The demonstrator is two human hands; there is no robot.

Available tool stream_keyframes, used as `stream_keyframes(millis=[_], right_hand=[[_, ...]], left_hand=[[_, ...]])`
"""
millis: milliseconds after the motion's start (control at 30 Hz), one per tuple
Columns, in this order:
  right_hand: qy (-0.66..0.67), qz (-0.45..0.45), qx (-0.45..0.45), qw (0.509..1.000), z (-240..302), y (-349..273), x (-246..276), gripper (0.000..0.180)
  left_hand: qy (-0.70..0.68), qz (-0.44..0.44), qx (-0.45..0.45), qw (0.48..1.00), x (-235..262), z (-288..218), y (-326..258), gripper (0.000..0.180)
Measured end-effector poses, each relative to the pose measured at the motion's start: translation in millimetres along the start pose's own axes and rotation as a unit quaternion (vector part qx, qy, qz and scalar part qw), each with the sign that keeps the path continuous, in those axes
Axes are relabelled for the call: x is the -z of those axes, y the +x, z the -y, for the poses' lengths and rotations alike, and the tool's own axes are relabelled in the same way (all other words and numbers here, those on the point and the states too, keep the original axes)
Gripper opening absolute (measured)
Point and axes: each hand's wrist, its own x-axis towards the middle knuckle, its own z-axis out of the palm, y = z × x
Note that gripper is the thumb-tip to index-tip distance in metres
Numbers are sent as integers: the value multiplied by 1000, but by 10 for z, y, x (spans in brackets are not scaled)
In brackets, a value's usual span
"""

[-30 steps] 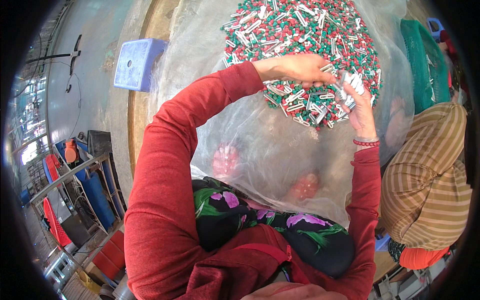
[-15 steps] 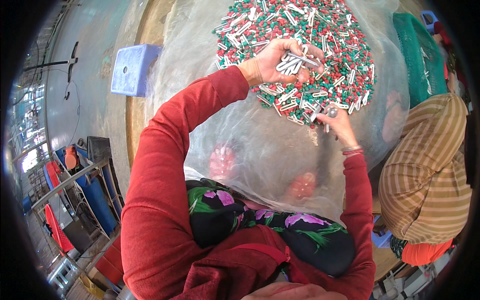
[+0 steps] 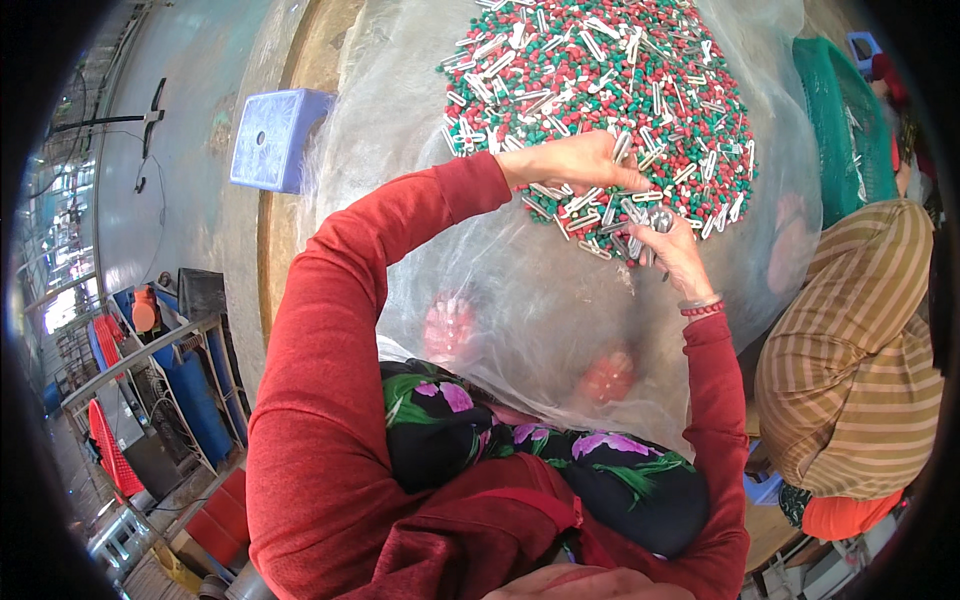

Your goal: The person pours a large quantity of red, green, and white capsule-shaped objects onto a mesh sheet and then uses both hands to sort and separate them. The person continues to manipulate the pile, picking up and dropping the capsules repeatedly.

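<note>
Workshop floor, grey concrete, seen from above; a round counter with a wooden rim is draped in clear plastic sheeting. Nearest the viewer: red sleeves and a dark flowered cloth over the lap, pressed against the near edge of the counter. Two reddish shapes show dimly through the sheeting near that edge. Right hand, with a beaded bracelet at the wrist, is closed around a small bunch of silvery clips, fingers curled, at the near edge of the pile. Left hand lies just beyond, touching the pile, fingers pressed together and bent over several clips; whether it grips them cannot be told. The pile of small parts, red, green and white pieces mixed with silvery clips, covers the far middle of the counter. A blue plastic stool stands at the left edge. At the right edge sits another person in a striped brown top; a green mesh bag lies beyond them.
</note>
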Motion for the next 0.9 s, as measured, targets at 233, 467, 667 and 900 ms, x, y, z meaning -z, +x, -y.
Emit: stream_keyframes(millis=[233, 467, 667, 900], right_hand=[[38, 4, 40, 998, 170, 1, -38, 32], [476, 118, 15, 871, -158, 25, 422, 35], [567, 135, 12, 812, 232, -26, -16, 40], [592, 108, -2, 799, 363, 101, -193, 50]], left_hand=[[250, -47, -154, 955, -141, 107, 58, 40], [-152, 17, -21, 988, 390, -386, -132, 19], [-138, 60, -75, 986, 164, -487, -158, 18], [511, -82, -183, 836, -402, -761, 28, 56]])
